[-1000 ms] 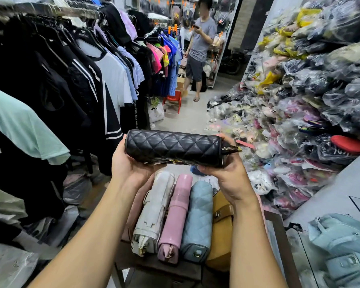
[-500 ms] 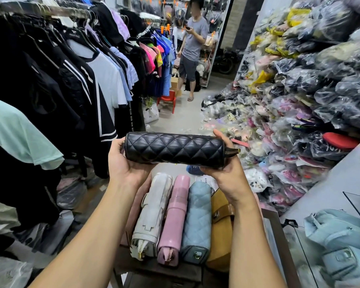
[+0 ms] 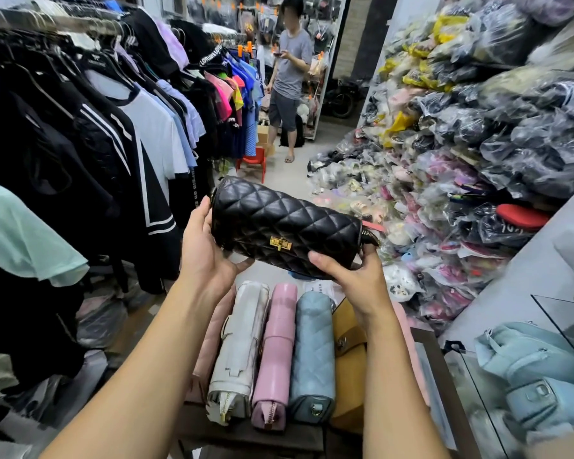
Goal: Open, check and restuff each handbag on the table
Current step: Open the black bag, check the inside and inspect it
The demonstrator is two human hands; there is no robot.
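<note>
the black quilted handbag was held up in the air above the far edge of the table, tilted so that its left end sat higher, its gold clasp turned toward the camera. the left hand grasped the bag's left end, thumb up along the side and fingers curled beneath. the right hand clasped the lower right end, thumb pressed on the front and fingers wrapped behind, just under the zip end. on the tabletop four more bags lay side by side, reaching to its near edge: a white bag, a pink bag, a blue quilted bag and a mustard bag nearest the right edge. off to the right lay a pale blue bag.
</note>
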